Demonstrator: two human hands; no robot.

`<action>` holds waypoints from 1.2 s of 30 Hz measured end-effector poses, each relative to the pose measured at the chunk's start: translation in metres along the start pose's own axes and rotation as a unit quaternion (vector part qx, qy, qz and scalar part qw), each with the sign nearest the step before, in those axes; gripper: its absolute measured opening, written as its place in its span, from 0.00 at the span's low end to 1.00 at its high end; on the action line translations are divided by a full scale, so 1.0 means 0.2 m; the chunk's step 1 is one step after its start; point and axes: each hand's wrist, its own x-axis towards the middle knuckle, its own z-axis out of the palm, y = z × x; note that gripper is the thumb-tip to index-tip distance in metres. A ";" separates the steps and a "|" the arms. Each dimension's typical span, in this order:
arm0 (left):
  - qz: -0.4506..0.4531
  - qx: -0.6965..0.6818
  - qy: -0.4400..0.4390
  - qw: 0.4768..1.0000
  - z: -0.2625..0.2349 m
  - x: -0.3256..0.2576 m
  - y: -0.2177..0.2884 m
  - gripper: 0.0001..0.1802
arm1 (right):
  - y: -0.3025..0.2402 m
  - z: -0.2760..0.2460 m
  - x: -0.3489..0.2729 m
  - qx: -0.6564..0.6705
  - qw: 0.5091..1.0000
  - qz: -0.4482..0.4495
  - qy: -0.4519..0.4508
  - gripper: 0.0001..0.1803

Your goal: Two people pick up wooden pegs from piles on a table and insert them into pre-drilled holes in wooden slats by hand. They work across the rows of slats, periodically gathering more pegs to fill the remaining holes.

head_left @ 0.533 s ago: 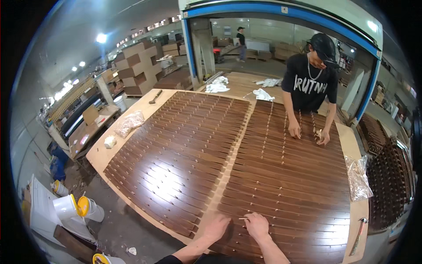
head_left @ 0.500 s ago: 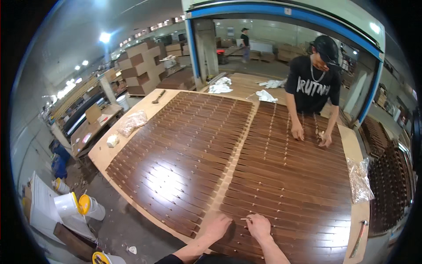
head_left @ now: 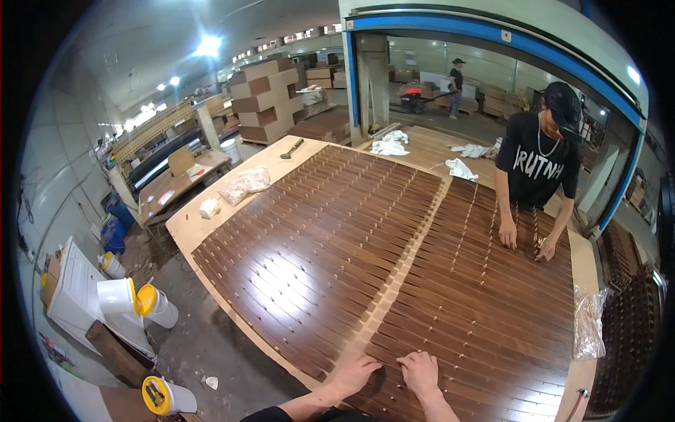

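Note:
Dark brown wooden slats (head_left: 492,337) lie side by side in a wide panel on the pale board tabletop, with small light wooden dowels (head_left: 439,307) standing up from them in rows. At the near end of this panel, my left hand (head_left: 355,376) rests on the slats with its fingers bent together. My right hand (head_left: 420,373) is a little to its right, low on the slats, fingers curled and pressed together. Whatever either hand's fingertips hold is too small or hidden. A second doweled slat panel (head_left: 316,232) lies left of a narrow gap.
Across the table a co-worker (head_left: 538,162) bends over the right panel, hands on dowels. A hammer (head_left: 292,148) and bags of dowels (head_left: 245,184) (head_left: 589,323) lie on the board's margins. Another hammer (head_left: 578,404) is near right. Yellow-lidded buckets (head_left: 167,396) stand left on the floor.
The view has swung left, so the scene sits further right. A small light dowel showed at my right fingertips before; now it is out of sight, and that hand is lowered onto the slats.

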 end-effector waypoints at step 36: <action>-0.418 -0.625 -0.060 0.657 0.12 0.90 0.04 0.04 | 0.56 -0.39 0.14 0.266 0.888 0.319 0.195 0.08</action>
